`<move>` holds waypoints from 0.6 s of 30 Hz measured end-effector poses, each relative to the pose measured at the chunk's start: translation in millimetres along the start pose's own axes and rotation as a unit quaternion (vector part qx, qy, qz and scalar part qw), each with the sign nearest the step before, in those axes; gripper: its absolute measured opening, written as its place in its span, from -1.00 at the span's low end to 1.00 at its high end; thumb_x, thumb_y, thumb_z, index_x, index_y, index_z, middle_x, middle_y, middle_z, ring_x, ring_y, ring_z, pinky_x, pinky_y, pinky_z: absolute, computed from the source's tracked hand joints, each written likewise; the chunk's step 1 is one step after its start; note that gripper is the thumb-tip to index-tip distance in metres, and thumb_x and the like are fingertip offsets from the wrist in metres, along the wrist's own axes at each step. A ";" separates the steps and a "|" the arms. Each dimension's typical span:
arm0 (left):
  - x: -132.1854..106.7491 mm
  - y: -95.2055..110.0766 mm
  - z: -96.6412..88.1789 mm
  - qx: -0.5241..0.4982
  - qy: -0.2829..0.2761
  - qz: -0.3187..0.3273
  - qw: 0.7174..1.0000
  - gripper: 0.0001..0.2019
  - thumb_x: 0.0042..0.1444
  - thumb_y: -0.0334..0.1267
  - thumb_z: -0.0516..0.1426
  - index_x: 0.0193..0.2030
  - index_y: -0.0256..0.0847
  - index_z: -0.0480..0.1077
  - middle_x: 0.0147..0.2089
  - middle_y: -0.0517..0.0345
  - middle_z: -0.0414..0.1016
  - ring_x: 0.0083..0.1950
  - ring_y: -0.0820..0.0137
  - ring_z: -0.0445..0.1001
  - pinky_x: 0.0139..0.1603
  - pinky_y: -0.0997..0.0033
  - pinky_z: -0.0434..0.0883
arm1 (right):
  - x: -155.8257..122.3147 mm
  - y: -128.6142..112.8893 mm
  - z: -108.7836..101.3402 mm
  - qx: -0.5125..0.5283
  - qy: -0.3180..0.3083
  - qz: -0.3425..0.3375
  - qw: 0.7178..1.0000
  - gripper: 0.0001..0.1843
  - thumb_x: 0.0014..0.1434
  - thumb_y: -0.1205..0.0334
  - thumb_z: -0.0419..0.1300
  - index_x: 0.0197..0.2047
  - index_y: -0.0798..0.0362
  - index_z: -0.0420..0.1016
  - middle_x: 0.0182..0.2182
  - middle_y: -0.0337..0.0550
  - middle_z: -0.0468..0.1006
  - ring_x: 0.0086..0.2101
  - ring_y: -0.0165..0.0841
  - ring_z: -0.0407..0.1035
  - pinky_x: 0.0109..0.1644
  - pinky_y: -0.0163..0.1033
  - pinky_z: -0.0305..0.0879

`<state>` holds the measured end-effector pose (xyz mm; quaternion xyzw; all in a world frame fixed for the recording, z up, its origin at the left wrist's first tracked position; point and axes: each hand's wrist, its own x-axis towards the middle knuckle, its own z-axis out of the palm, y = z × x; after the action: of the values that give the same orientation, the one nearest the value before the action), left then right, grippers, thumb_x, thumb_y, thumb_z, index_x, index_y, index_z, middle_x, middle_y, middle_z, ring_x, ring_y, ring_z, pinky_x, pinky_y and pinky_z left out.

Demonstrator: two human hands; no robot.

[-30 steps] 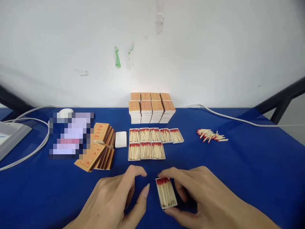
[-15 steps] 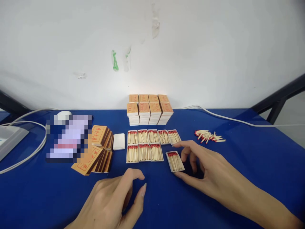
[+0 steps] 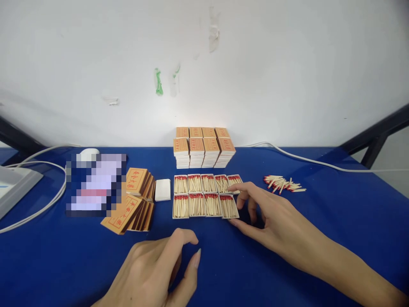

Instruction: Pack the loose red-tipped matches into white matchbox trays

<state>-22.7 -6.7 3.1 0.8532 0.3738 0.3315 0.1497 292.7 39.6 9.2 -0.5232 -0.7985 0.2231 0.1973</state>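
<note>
My right hand [image 3: 271,211] has its thumb at the near edge and its fingers at the far side of a matchbox tray [image 3: 229,208] full of red-tipped matches. That tray sits at the right end of the nearer of two rows, against its neighbour [image 3: 212,205]. In the far row, a filled tray [image 3: 234,181] is partly covered by my index finger. My left hand [image 3: 156,268] hovers over the table in front of the rows, thumb and index finger apart, holding nothing.
Closed matchboxes [image 3: 204,147] are stacked by the wall. Leaning matchbox covers [image 3: 136,181] and a white tray [image 3: 162,190] lie left of the rows, near a pixelated phone-like object [image 3: 102,181]. Loose matches [image 3: 281,183] lie to the right. A white cable [image 3: 303,161] crosses the back.
My right hand has moved the filled matchbox tray left and slightly away from me, up against the near row's end. The left hand stays much the same; the view has shifted slightly.
</note>
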 end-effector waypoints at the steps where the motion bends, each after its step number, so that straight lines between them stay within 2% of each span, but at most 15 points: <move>1: -0.1 -0.1 -0.2 -0.001 -0.003 0.003 1.000 -0.84 0.67 -0.41 0.09 0.22 -0.09 0.39 -0.43 0.55 0.27 -0.63 0.49 0.37 -0.54 0.45 0.40 | 0.4 0.1 -0.1 -0.001 -0.001 -0.001 1.000 -0.40 0.53 0.19 0.39 0.53 -0.19 0.41 -0.01 -0.28 0.71 -0.37 -0.39 0.58 -0.25 -0.18 0.59; 7: 3.9 -1.2 0.2 -0.007 -0.004 0.008 1.000 -0.84 0.65 -0.45 0.09 0.18 -0.11 0.40 -0.43 0.54 0.26 -0.63 0.50 0.35 -0.56 0.45 0.37 | -0.1 -0.7 0.8 -0.004 0.020 -0.006 1.000 -0.40 0.52 0.16 0.40 0.54 -0.19 0.43 -0.03 -0.27 0.71 -0.38 -0.38 0.58 -0.27 -0.18 0.60; 10: 3.8 -0.3 0.2 0.015 0.008 0.026 1.000 -0.84 0.66 -0.46 0.08 0.15 -0.14 0.44 -0.40 0.47 0.39 -0.59 0.49 0.45 -0.53 0.43 0.41 | -1.2 -1.5 -0.9 0.002 0.036 -0.005 0.999 -0.42 0.51 0.12 0.45 0.50 -0.20 0.47 -0.06 -0.30 0.72 -0.42 -0.40 0.56 -0.34 -0.21 0.56; 12: 2.5 1.3 -1.2 0.076 0.036 0.049 0.995 -0.83 0.67 -0.46 0.09 0.14 -0.16 0.47 -0.35 0.36 0.54 -0.50 0.43 0.58 -0.44 0.37 0.51 | -2.1 -2.2 -4.7 0.003 0.056 -0.005 0.998 -0.44 0.50 0.10 0.46 0.48 -0.20 0.50 -0.09 -0.31 0.71 -0.45 -0.41 0.54 -0.39 -0.23 0.52; 15: 1.3 4.6 -4.6 0.196 0.081 0.096 0.972 -0.85 0.66 -0.46 0.14 0.11 -0.20 0.55 -0.23 0.21 0.72 -0.30 0.29 0.77 -0.15 0.22 0.69 | -2.3 -5.4 -13.6 -0.005 0.093 -0.014 0.996 -0.53 0.56 0.07 0.42 0.45 -0.18 0.55 -0.13 -0.30 0.72 -0.47 -0.41 0.51 -0.41 -0.22 0.48; 16: 1.0 5.5 -5.3 0.225 0.089 0.107 0.964 -0.86 0.65 -0.46 0.17 0.10 -0.20 0.56 -0.22 0.19 0.75 -0.27 0.26 0.79 -0.08 0.18 0.71 | -1.5 -8.0 -16.4 -0.009 0.103 -0.021 0.994 -0.59 0.59 0.06 0.39 0.42 -0.17 0.57 -0.14 -0.29 0.72 -0.47 -0.41 0.50 -0.40 -0.22 0.46; 18: -0.3 6.9 -5.3 0.245 0.097 0.115 0.958 -0.86 0.63 -0.47 0.19 0.06 -0.20 0.58 -0.23 0.20 0.76 -0.28 0.26 0.78 -0.06 0.16 0.70 | 2.7 -16.9 -19.6 -0.022 0.115 -0.047 0.992 -0.72 0.65 0.09 0.33 0.33 -0.13 0.61 -0.17 -0.28 0.71 -0.46 -0.41 0.48 -0.38 -0.23 0.44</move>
<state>-22.7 -11.6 10.3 0.8647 0.3554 0.3261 -0.1404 289.8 39.0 35.0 -0.5116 -0.7989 0.1346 0.2861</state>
